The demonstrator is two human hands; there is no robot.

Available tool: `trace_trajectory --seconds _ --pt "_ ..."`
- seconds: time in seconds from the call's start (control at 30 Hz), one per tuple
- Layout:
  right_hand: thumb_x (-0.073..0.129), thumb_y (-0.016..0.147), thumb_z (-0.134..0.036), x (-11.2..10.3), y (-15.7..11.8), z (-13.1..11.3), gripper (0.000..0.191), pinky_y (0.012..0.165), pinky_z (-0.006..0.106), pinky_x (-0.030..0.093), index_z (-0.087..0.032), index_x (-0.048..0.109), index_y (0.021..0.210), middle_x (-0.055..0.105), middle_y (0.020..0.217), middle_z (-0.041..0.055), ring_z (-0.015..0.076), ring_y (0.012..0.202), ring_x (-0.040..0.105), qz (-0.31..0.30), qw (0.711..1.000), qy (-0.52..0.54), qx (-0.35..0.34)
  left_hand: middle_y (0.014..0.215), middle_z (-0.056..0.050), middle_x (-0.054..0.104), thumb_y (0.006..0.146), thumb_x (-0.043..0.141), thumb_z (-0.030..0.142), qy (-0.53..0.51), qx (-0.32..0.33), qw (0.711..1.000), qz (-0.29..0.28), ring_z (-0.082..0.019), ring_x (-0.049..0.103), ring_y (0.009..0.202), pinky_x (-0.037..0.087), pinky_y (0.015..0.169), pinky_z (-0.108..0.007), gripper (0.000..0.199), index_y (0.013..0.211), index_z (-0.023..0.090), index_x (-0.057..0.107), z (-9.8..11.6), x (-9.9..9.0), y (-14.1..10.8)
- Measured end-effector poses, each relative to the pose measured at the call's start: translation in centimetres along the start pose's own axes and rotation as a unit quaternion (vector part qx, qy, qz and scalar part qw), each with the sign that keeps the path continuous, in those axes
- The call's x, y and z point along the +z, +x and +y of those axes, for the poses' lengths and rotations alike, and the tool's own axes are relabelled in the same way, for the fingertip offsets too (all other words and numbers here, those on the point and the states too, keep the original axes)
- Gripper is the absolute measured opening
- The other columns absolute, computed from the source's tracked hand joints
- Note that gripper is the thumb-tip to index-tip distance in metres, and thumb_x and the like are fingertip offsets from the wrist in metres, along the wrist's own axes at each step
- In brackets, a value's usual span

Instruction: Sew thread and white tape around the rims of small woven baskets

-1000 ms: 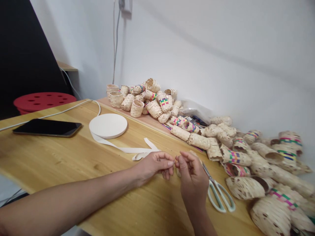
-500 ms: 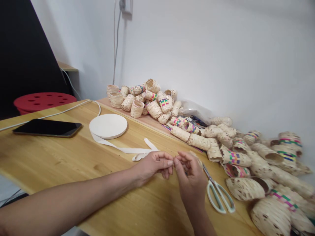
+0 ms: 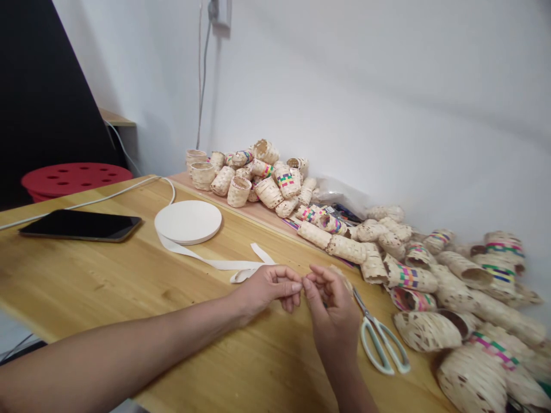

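Note:
My left hand (image 3: 275, 289) and my right hand (image 3: 329, 298) meet over the table, thumb and fingertips pinched together on each. Whatever lies between the fingertips is too small to make out. Just beyond the left hand, a white ribbon (image 3: 224, 264) trails in loops from a flat white roll (image 3: 188, 221). Scissors with pale handles (image 3: 383, 344) lie right of the right hand, their blades pointing away. A small pale woven piece (image 3: 342, 278) shows partly behind the right hand.
Small woven bamboo baskets (image 3: 344, 248), some with coloured bands, are heaped along the wall and down the right side. A black phone (image 3: 81, 225) and a white cable (image 3: 107, 197) lie on the wooden table (image 3: 107, 275) at left. Behind stands a red stool (image 3: 77, 178).
Both hands keep the same pinched pose, fingertips together. The whole view has shifted very slightly; nothing on the table has visibly moved.

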State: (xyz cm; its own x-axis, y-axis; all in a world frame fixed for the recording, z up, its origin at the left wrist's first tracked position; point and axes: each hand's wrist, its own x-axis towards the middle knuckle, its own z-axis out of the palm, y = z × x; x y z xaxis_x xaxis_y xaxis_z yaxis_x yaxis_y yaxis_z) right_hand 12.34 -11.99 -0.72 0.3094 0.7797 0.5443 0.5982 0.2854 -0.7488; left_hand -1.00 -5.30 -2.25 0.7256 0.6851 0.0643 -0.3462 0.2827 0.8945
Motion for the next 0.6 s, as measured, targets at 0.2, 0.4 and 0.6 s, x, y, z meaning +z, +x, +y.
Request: trace_trajectory --seconds 0.2,0.4,0.6 --pt "0.060 0.086 -0.036 -0.1 -0.1 -0.2 0.038 0.057 0.025 0.050 -0.021 0.057 0.120 0.064 0.085 0.0026 0.0126 0.066 0.060 -0.026 0.993 0.085 0.072 0.070 -0.002 0.065 0.074 0.072 0.039 0.145 0.089 0.984 0.055 -0.011 0.055 0.063 0.042 0.061 -0.022 0.030 0.086 0.012 0.066 1.1 -0.2 0.1" --pt "0.059 0.086 -0.031 0.0 0.0 -0.5 0.045 0.061 0.025 0.051 -0.020 0.052 0.128 0.063 0.080 0.0007 0.0122 0.067 0.059 -0.074 0.989 0.115 0.046 0.081 -0.004 0.068 0.081 0.062 0.026 0.246 0.161 0.955 0.039 -0.015 0.059 0.076 0.043 0.071 -0.023 0.015 0.086 0.015 0.071 2.8 0.0 -0.5" --pt "0.058 0.086 -0.032 0.0 0.0 -0.4 0.047 0.064 0.026 0.052 -0.022 0.050 0.131 0.064 0.082 0.0012 0.0136 0.070 0.061 -0.079 0.989 0.118 0.050 0.074 -0.002 0.067 0.082 0.060 0.023 0.303 0.192 0.932 0.046 -0.014 0.057 0.069 0.041 0.068 -0.022 0.012 0.080 0.016 0.071 2.9 0.1 -0.7"
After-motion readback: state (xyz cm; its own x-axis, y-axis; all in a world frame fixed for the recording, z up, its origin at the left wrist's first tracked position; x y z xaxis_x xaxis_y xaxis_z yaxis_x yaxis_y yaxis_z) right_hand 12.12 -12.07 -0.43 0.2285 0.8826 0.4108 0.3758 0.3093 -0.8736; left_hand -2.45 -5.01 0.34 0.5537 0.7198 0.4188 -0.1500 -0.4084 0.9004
